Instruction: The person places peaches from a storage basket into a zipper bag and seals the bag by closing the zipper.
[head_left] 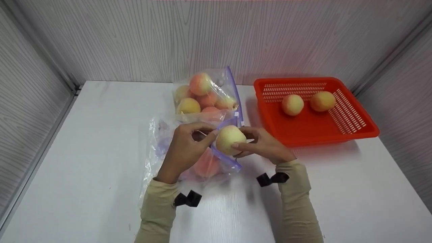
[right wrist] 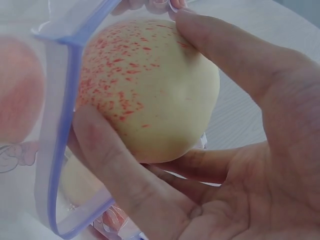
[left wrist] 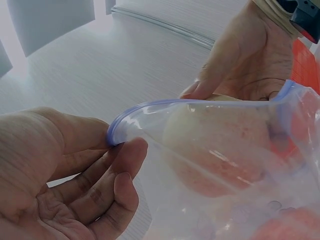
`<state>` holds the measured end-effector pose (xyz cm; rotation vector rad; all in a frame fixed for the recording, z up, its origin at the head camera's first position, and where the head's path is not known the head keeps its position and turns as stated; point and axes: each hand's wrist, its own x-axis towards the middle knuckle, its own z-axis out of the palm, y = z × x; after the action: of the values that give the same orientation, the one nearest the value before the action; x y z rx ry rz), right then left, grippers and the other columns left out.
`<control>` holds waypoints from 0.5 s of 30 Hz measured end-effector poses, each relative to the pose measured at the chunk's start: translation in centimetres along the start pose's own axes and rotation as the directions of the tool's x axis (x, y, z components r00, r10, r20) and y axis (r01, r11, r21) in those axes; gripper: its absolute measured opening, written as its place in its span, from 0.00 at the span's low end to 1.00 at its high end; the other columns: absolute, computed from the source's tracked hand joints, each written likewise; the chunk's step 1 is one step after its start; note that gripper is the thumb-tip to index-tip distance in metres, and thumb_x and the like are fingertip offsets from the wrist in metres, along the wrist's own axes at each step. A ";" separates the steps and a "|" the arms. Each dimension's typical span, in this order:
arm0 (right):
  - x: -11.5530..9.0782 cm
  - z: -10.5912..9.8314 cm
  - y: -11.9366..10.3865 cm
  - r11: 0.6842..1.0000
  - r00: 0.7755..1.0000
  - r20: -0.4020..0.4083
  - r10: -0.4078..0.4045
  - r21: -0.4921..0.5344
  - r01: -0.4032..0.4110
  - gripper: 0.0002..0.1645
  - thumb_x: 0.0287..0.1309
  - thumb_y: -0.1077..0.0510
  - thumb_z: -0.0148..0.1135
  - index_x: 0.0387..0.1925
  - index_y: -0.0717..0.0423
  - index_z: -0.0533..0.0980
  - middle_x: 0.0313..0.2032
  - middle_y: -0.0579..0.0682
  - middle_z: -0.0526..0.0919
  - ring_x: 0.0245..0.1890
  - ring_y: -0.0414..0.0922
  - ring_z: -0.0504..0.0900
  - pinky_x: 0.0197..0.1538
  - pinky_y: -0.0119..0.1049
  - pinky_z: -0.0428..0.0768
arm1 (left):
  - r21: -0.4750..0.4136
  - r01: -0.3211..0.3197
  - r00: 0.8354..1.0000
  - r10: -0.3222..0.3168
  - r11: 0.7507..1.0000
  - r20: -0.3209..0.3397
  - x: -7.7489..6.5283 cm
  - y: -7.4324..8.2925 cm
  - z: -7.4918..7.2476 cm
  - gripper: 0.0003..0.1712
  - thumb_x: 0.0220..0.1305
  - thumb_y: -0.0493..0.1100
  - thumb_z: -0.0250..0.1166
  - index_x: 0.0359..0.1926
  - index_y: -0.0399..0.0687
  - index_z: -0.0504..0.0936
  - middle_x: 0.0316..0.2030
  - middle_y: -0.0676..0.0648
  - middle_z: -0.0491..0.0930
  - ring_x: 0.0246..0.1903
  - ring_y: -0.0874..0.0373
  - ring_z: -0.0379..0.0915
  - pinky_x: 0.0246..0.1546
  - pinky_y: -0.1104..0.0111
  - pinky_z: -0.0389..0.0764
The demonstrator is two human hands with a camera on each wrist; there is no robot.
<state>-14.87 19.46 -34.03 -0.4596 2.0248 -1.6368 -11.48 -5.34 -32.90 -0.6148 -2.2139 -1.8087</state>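
My right hand (head_left: 266, 145) grips a round pale yellow fruit (right wrist: 155, 90) with red flecks, peach- or apple-like, between thumb and fingers. The fruit sits in the mouth of a clear zip bag (head_left: 192, 172), its far side showing through the plastic in the left wrist view. With thumb and forefinger my left hand (left wrist: 85, 170) pinches the bag's purple zip edge (left wrist: 160, 102); its other fingers curl loosely. Inside this bag lies a reddish fruit (head_left: 206, 165), seen blurred through the film.
Behind it, a second clear zip bag (head_left: 221, 76) full of several yellow and red fruits lies against the back wall. At right stands a red plastic basket (head_left: 303, 136) holding two fruits (head_left: 292, 105). Panels enclose the white table (head_left: 84, 135) at back and sides.
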 end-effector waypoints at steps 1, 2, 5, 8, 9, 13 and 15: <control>0.0 0.0 0.0 1.000 1.000 -0.004 0.007 0.001 -0.007 0.33 0.62 0.54 0.71 0.64 0.64 0.72 0.53 0.64 0.79 0.44 0.60 0.86 0.49 0.61 0.82 | 0.002 -0.002 1.000 0.002 1.000 0.000 0.0 0.0 0.0 0.05 0.65 0.35 0.69 0.40 0.38 0.89 0.34 0.48 0.87 0.32 0.58 0.82 0.35 0.66 0.86; 0.0 0.0 -0.1 1.000 1.000 -0.007 0.015 0.003 -0.015 0.34 0.63 0.53 0.70 0.65 0.64 0.72 0.53 0.63 0.79 0.43 0.60 0.86 0.50 0.61 0.82 | 0.005 -0.003 1.000 0.003 1.000 0.000 0.0 0.1 0.0 0.05 0.65 0.35 0.69 0.40 0.38 0.89 0.34 0.48 0.87 0.32 0.58 0.82 0.35 0.66 0.86; 0.0 0.1 -0.2 0.999 0.999 -0.022 0.035 0.021 -0.035 0.35 0.64 0.50 0.69 0.66 0.64 0.71 0.53 0.64 0.80 0.43 0.61 0.87 0.51 0.60 0.82 | 0.002 -0.003 1.000 0.003 1.000 0.001 0.0 0.1 0.0 0.05 0.65 0.35 0.69 0.40 0.38 0.89 0.34 0.47 0.87 0.32 0.57 0.82 0.35 0.66 0.86; 0.0 0.1 -0.3 0.998 0.998 -0.037 0.043 0.047 -0.041 0.35 0.66 0.49 0.68 0.65 0.67 0.70 0.52 0.66 0.81 0.44 0.64 0.87 0.51 0.56 0.84 | -0.009 0.008 1.000 -0.008 1.000 0.008 0.0 0.2 -0.1 0.06 0.65 0.36 0.69 0.40 0.37 0.89 0.34 0.48 0.87 0.33 0.57 0.82 0.36 0.67 0.86; 0.0 0.1 -0.3 0.997 0.998 -0.039 0.041 0.059 -0.039 0.35 0.66 0.50 0.67 0.65 0.68 0.70 0.52 0.68 0.81 0.45 0.65 0.86 0.51 0.55 0.84 | -0.010 0.012 1.000 -0.012 1.000 0.008 0.0 0.2 -0.1 0.06 0.66 0.36 0.69 0.40 0.37 0.89 0.34 0.48 0.87 0.33 0.58 0.82 0.36 0.67 0.86; -0.2 0.1 -0.4 0.997 0.999 -0.030 0.011 0.082 -0.008 0.31 0.69 0.52 0.64 0.63 0.71 0.70 0.50 0.71 0.82 0.45 0.67 0.85 0.51 0.51 0.85 | -0.010 0.029 0.999 -0.028 1.000 0.014 -0.1 0.1 -0.1 0.07 0.67 0.37 0.68 0.41 0.37 0.89 0.33 0.48 0.87 0.30 0.59 0.82 0.36 0.66 0.86; -0.3 0.1 -0.5 0.997 1.000 -0.022 -0.021 0.080 0.023 0.28 0.70 0.54 0.63 0.60 0.72 0.71 0.47 0.71 0.82 0.42 0.64 0.87 0.48 0.51 0.86 | -0.009 0.026 1.000 -0.026 1.000 0.017 -0.1 0.0 0.0 0.06 0.68 0.37 0.68 0.41 0.38 0.89 0.33 0.47 0.87 0.29 0.59 0.82 0.35 0.66 0.86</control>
<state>-14.62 19.44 -33.55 -0.4390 1.9679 -1.7361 -11.43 -5.38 -32.93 -0.6078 -2.2364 -1.8335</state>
